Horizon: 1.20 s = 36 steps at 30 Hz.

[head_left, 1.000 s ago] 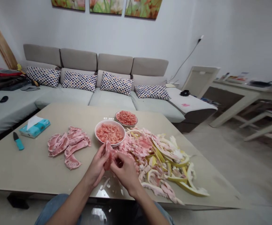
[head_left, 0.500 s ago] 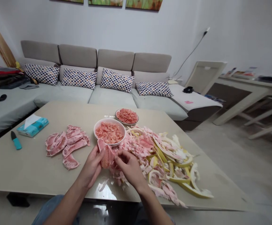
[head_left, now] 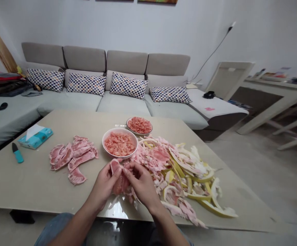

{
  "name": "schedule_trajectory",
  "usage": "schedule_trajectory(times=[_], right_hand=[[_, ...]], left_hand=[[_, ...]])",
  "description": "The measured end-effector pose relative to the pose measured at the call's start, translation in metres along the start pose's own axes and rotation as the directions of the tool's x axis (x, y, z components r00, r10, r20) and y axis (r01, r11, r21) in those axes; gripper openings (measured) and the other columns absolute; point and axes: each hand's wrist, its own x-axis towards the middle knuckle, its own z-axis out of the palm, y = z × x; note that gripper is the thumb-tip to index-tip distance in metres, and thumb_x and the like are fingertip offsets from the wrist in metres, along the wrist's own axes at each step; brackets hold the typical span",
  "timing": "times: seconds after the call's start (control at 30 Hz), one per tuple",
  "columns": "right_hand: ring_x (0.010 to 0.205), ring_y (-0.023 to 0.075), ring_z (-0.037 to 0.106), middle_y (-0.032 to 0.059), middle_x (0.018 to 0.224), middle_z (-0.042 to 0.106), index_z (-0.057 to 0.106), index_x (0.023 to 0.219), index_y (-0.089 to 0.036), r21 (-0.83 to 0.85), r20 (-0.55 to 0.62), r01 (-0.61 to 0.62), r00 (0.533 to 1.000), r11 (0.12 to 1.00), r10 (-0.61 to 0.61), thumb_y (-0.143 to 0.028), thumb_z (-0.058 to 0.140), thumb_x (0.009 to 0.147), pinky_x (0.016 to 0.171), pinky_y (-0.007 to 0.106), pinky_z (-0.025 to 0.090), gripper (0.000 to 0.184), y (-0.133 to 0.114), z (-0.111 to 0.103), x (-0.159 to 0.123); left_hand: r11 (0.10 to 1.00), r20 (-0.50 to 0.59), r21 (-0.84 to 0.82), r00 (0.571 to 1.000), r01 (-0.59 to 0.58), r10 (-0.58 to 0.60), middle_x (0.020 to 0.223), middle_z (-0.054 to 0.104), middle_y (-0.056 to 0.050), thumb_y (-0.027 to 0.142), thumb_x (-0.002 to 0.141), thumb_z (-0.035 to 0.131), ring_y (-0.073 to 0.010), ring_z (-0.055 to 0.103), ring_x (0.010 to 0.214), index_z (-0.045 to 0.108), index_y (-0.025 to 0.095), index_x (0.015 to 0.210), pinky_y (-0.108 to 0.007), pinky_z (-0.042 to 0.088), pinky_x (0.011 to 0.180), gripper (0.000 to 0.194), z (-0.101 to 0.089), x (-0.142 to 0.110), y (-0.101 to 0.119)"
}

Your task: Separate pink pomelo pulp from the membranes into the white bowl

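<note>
Between my two hands is a pink pomelo segment (head_left: 120,184), its membrane partly pulled back. My left hand (head_left: 104,186) is closed on its left side, thumb on top. My right hand (head_left: 141,182) pinches the membrane on the right, close to the left thumb. Just beyond my hands stands a white bowl (head_left: 104,147) filled with peeled pomelo flesh. Behind it is a dark-rimmed plate (head_left: 152,129) heaped with more flesh. Several unpeeled pomelo segments (head_left: 80,157) lie in a pile left of my hands.
A heap of pomelo rind and membrane (head_left: 179,171) spreads over the right of the table (head_left: 35,184). At the left lie a tissue pack (head_left: 39,138) and a small knife (head_left: 17,153) with a turquoise handle. A sofa (head_left: 124,104) with patterned cushions stands behind.
My hands have drawn closer together and a little lower, away from the bowl. The segment is tilted and more covered by my fingers. The view has shifted slightly.
</note>
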Motion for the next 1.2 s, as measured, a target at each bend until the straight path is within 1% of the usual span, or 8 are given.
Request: schedule_trajectory(times=[0.3,0.43,0.6,0.73,0.83,0.93,1.1,1.2], right_hand=[[0.058,0.0109,0.053,-0.0027,0.069,0.057,0.056,0.097,-0.019,0.24,-0.062,-0.004,0.998,0.971,0.02,-0.038,0.065,0.082,0.055,0.021,0.043,0.025,0.005,0.002,0.001],[0.057,0.0101,0.052,-0.0028,0.07,0.057,0.055,0.1,-0.019,0.253,-0.1,-0.013,0.994,0.967,0.039,-0.038,0.067,0.081,0.053,0.02,0.043,0.029,0.002,0.003,0.0],[0.058,0.0109,0.052,-0.0041,0.068,0.056,0.054,0.098,-0.021,0.277,-0.103,-0.044,0.992,0.96,0.076,-0.041,0.067,0.08,0.054,0.021,0.045,0.03,0.001,0.0,0.001],[0.068,0.0144,0.059,0.0003,0.081,0.061,0.057,0.102,-0.021,0.255,-0.01,-0.15,0.987,0.955,0.158,-0.048,0.064,0.08,0.058,0.023,0.049,0.036,-0.002,-0.001,0.003],[0.075,0.0176,0.061,0.0025,0.08,0.064,0.062,0.09,-0.02,0.197,0.084,-0.18,0.983,0.964,0.166,-0.051,0.061,0.08,0.06,0.025,0.05,0.032,-0.005,0.001,0.004],[0.07,0.0163,0.061,0.0021,0.078,0.064,0.063,0.084,-0.019,0.237,0.094,-0.164,0.985,0.957,0.146,-0.047,0.066,0.078,0.06,0.024,0.05,0.029,-0.003,0.003,0.004],[0.06,0.0145,0.06,0.0007,0.075,0.065,0.063,0.094,-0.018,0.303,0.144,-0.261,0.963,0.917,0.227,-0.048,0.07,0.075,0.054,0.024,0.048,0.036,0.006,-0.001,0.004],[0.061,0.0139,0.059,0.0008,0.071,0.064,0.064,0.082,-0.017,0.247,0.15,-0.24,0.967,0.939,0.208,-0.048,0.069,0.076,0.057,0.024,0.047,0.032,0.005,-0.005,0.005]], left_hand=[[0.983,-0.072,-0.184,0.997,0.011,-0.024,0.097,0.07,-0.008,0.035,0.077,0.071,-0.0172,0.065,0.083,0.062,0.015,0.111,-0.029,0.05,0.08,0.041,-0.001,0.002,0.003],[0.965,-0.104,-0.263,0.994,0.003,-0.031,0.09,0.07,-0.006,0.034,0.076,0.072,-0.0186,0.066,0.085,0.064,0.015,0.098,-0.028,0.05,0.079,0.031,-0.004,0.003,0.008],[0.939,-0.06,-0.342,0.997,0.035,-0.058,0.092,0.069,-0.005,0.03,0.078,0.071,-0.018,0.065,0.092,0.065,0.016,0.092,-0.028,0.048,0.085,0.021,-0.009,0.006,0.008],[0.927,-0.053,-0.374,0.997,0.03,-0.053,0.095,0.069,-0.003,0.029,0.082,0.067,-0.0166,0.064,0.096,0.063,0.018,0.096,-0.028,0.047,0.089,0.018,-0.009,0.008,0.007],[0.944,-0.071,-0.33,0.997,-0.007,-0.017,0.098,0.068,-0.003,0.029,0.083,0.066,-0.0172,0.063,0.099,0.062,0.019,0.101,-0.028,0.047,0.089,0.021,-0.009,0.007,0.007],[0.96,-0.053,-0.281,0.998,0.006,-0.022,0.101,0.068,-0.005,0.031,0.082,0.067,-0.0187,0.063,0.1,0.062,0.019,0.102,-0.029,0.048,0.088,0.023,-0.008,0.005,0.005],[0.959,-0.017,-0.274,0.997,0.071,-0.078,0.114,0.065,-0.007,0.033,0.081,0.068,-0.0201,0.061,0.105,0.059,0.022,0.115,-0.03,0.049,0.088,0.036,-0.006,0.003,0.004],[0.967,-0.053,-0.25,0.997,0.039,-0.054,0.113,0.066,-0.008,0.035,0.08,0.068,-0.0213,0.062,0.106,0.059,0.022,0.116,-0.031,0.05,0.087,0.039,-0.007,0.003,0.006]])
